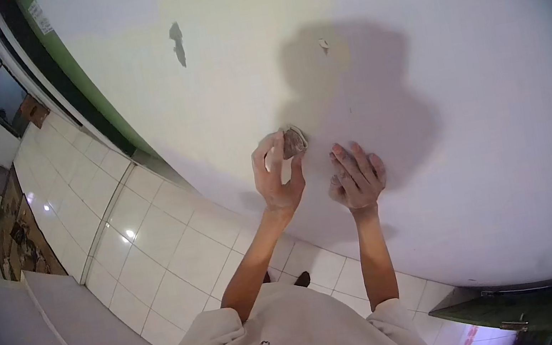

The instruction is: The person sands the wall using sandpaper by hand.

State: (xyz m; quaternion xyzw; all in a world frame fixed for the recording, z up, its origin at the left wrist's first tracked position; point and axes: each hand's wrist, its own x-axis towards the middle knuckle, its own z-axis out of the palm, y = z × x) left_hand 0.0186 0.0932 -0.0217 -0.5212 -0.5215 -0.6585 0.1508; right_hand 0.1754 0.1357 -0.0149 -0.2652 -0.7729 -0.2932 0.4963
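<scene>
My left hand (275,176) pinches a small folded piece of sandpaper (294,142), grey-brown with a pale edge, between thumb and fingers. It is held up against the white wall (489,102). Just to the right, my right hand (359,177) lies on or very close to the wall with its fingers stretched and spread, holding nothing. Pale dust coats the fingers of both hands. Above them, a small chipped spot (324,45) shows in the wall inside my shadow. A longer grey bare patch (178,43) is farther up and left.
White floor tiles (166,251) run below and to the left. A dark doorway with a green edge (76,74) borders the wall at left. A brown mat (22,234) and a cardboard box (33,110) are farther off. A dark glossy surface (513,301) stands at lower right.
</scene>
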